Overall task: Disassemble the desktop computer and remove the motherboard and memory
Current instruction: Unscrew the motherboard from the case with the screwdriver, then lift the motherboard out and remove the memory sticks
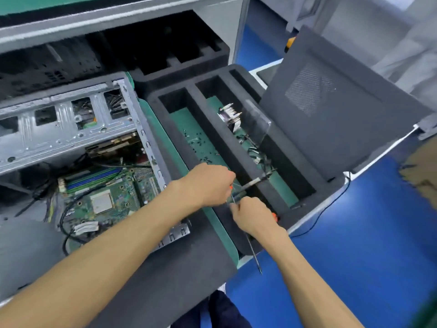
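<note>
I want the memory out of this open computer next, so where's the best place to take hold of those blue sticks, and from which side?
Judging from this view, take each memory stick by its two short ends and lift straight up out of the open case. The sticks stand on edge in parallel slots on the motherboard, packed close together, so only the top edges and ends offer room. Black cables crowd the left end; approach from above.

Computer case [71, 129] left of foam tray [236, 119]

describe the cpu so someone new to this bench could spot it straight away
Find the open computer case on the left, lying on its side. On the green motherboard in its lower part sits the cpu, just below the blue memory slots. It is the only flat, pale silver square there.
</note>
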Available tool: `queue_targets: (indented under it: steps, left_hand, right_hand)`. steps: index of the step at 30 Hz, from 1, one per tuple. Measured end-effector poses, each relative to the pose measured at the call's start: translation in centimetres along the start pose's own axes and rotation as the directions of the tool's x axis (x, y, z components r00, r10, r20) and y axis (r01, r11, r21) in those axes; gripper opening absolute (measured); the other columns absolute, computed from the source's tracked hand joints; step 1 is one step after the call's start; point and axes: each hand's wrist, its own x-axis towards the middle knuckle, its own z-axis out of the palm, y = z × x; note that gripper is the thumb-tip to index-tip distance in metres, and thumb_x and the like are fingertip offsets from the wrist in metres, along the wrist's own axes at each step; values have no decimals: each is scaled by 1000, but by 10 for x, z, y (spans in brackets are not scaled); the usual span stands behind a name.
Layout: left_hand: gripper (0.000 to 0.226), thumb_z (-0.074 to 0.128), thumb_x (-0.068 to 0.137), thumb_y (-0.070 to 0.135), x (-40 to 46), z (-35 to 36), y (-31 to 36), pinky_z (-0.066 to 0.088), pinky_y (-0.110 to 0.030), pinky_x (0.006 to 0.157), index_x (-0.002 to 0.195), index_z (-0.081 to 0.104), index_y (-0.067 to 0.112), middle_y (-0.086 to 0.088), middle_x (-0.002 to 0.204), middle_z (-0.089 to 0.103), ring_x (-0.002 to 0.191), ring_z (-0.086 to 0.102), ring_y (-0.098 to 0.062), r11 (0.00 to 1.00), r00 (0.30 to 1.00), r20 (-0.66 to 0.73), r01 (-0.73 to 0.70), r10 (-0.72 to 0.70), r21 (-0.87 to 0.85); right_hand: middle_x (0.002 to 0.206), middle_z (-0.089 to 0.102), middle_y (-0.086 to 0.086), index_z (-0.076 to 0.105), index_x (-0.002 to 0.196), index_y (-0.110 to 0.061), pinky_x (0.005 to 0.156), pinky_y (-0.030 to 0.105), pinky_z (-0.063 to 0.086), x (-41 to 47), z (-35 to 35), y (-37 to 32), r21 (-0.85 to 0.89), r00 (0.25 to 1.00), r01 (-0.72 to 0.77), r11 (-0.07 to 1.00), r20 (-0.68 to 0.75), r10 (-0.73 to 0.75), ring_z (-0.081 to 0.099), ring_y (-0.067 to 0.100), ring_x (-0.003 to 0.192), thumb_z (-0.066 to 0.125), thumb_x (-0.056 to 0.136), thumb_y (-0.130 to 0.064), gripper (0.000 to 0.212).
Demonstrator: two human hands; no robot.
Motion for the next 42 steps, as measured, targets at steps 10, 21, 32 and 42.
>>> queue_targets:
  steps: [10, 21, 32, 42]
  left_hand:
    - [25, 42, 97, 17, -48, -19, -7, 48, -35, 84, 108, 64, 22, 5, 109, 64, 100, 59, -19, 958, 984, -180, -69, 19, -278]
    - [21, 50, 92, 7, -161, 11, -148, 50, -34, 73, 101, 64, 20, 0, 92, 67, 86, 64, -22, 639, 653, -278, 413, -705, -649]
    - [25, 59, 89, 6, -144, 84, -212, 45, -40, 80, 113, 58, 6, -18, 112, 63, 102, 60, -36, 685, 668, -152, 702, -728, -194]
    - [24, 56, 85, 0, -137, 78, -209, 35, -32, 66, 76, 46, 19, -10, 87, 69, 82, 67, -31, 637, 600, -214, 722, -771, -270]
  right_hand:
    - [111, 68, 15, 64, 110, -6, 74, 35, 43, -1, -16, -15, -223, 998, -67, 972, -12, 66, 66, 35, 101, 42, 102, -43, 44]
    - [101, 68, -4, 67, 114, -16, 79, 31, 53, -16, -69, -211, 146, 567, 808, 571, -460, -684, 63, 13, 89, 54, 99, -20, 21]
    - [138, 42, 28, 49, 129, 8, 96, 47, 49, 22, 23, -283, -467, 737, 674, 572, 375, -563, 48, 39, 125, 49, 96, -10, 38]
    - [140, 42, 21, 38, 144, -2, 99, 47, 48, 23, 5, -275, -404, 800, 599, 692, 273, -534, 44, 37, 128, 50, 100, -26, 52]
